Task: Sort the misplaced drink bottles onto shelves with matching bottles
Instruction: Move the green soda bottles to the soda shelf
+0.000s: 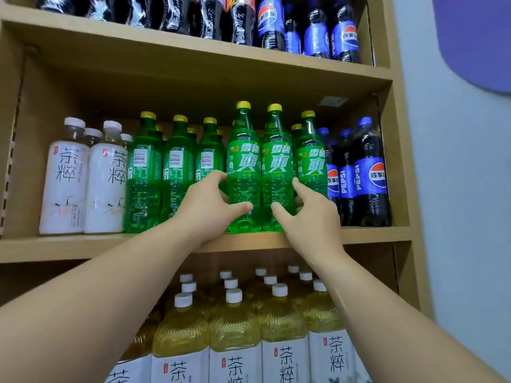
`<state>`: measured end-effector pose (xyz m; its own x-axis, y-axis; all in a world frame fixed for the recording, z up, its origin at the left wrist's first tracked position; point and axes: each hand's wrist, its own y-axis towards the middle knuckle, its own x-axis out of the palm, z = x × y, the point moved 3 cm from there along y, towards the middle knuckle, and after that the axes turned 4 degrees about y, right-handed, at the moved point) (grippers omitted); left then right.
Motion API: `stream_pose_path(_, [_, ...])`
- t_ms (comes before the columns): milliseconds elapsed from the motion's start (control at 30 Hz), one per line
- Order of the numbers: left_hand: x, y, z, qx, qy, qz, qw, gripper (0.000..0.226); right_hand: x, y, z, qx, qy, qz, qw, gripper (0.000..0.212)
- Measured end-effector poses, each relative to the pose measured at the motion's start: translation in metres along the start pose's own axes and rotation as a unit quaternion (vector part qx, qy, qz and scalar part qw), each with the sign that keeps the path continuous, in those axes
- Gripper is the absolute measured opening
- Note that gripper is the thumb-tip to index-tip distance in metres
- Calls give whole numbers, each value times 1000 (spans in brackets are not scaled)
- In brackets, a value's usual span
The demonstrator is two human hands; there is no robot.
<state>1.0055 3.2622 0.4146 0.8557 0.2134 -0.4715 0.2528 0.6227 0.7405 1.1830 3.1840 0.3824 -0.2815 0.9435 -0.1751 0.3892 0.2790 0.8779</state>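
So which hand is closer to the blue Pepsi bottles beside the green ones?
Right. The right hand, gripping a green bottle, is just left of the Pepsi bottles. The left hand grips its neighbour, farther left.

A person's left hand [210, 208] and right hand [312, 217], both bare; left forearm [110, 286] and right forearm [387, 313] uncovered to the frame's edge; skin smooth, softly lit.
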Motion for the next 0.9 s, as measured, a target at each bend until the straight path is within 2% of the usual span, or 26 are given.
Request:
stream_pose_path(200, [11,5,5,29,104,-9,994,94,0,-1,3,-10,-30,-5,999,68])
stream_pose_path(433, [17,10,2,25,135,-28,990,96,7,2,1,7,-60,-2,998,65])
stream_pose_path(567, [14,3,3,30,133,13,991,100,8,0,-1,17,-60,0,998,64])
stream_pose_path(633, [4,-10,6,46,87,67,993,97,5,-6,-4,-2,-29,30,999,62])
stream_pose_path(733, [-23,-45,-2,92,-1,141,986,81,7,-28,-26,-77,54,100,991,48])
stream_pose_path(800, [-45,-73,-20,132,14,158,978,74,20,-49,-50,-120,97,114,981,38])
stream_pose_path(900, [-86,-114,-59,157,91,158,971,64,52,-90,-92,-161,163,87,969,27])
